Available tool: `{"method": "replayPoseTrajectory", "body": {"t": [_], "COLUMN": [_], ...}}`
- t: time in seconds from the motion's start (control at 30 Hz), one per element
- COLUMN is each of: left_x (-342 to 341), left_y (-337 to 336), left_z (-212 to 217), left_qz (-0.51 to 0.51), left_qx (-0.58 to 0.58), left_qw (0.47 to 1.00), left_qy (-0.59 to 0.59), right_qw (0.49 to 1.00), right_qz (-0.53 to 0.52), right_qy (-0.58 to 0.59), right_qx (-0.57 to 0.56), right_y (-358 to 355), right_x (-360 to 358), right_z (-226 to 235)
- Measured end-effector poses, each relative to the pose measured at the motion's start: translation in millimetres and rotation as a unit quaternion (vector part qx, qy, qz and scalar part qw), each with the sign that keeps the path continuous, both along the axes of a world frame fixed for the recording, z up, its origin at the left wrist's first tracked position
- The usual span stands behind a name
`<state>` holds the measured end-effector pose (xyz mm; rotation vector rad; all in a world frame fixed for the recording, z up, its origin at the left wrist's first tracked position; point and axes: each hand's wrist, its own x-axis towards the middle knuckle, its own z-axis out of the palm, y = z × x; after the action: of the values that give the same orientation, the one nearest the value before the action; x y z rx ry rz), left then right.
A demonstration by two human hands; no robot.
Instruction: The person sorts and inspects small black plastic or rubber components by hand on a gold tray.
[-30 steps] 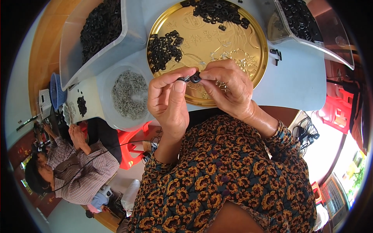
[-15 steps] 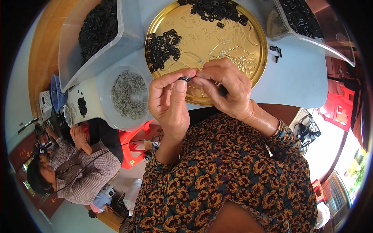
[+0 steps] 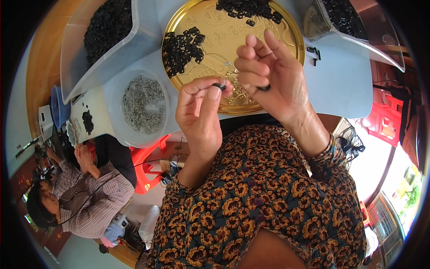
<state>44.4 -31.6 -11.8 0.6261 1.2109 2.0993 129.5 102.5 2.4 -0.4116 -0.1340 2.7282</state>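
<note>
My left hand [image 3: 200,114] pinches a small black ring part [image 3: 220,85] between thumb and forefinger, above the near rim of a round gold tray [image 3: 291,31]. My right hand [image 3: 273,80] is raised beside it with fingers partly spread, and a second small black part [image 3: 264,88] sits tucked in its palm. On the tray lie a heap of black ring parts [image 3: 180,49] at the left and another heap of black rings [image 3: 248,8] at the far edge.
A clear tub of small silver metal pieces [image 3: 143,104] stands left of the tray. Clear bins of black parts sit at the far left [image 3: 107,27] and far right [image 3: 345,18]. A person in a striped shirt [image 3: 85,197] sits at lower left by a red stool [image 3: 150,168].
My hands, pressed together on one black part earlier, have come apart. The right hand lifted and opened its fingers; the left hand keeps the black part.
</note>
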Motion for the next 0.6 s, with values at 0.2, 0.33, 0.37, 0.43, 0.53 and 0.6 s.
{"method": "replayPoseTrajectory", "body": {"t": [0.2, 0.33, 0.37, 0.43, 0.53, 0.6], "left_x": [4, 4, 4, 6, 7, 8], "left_y": [-4, -5, -6, -6, -5, -6], "left_z": [4, 10, 13, 17, 18, 16], "left_qz": [-0.077, -0.11, -0.112, -0.112, -0.12, -0.123], "left_qx": [0.041, 0.03, 0.03, -0.011, -0.026, -0.043], "left_qw": [0.996, 0.993, 0.993, 0.992, 0.99, 0.989], "left_qy": [0.018, 0.024, 0.024, 0.059, 0.069, 0.075], "right_qw": [0.988, 0.973, 0.967, 0.969, 0.969, 0.968], "right_qz": [-0.019, 0.007, 0.02, 0.029, 0.04, 0.043], "right_qy": [0.149, 0.222, 0.241, 0.228, 0.214, 0.213], "right_qx": [-0.021, 0.065, 0.078, 0.096, 0.12, 0.126], "right_y": [0, 1, 2, 1, 0, -2], "right_x": [-11, -15, -14, -11, -10, -10], "right_z": [-11, -19, -20, -18, -18, -15]}}
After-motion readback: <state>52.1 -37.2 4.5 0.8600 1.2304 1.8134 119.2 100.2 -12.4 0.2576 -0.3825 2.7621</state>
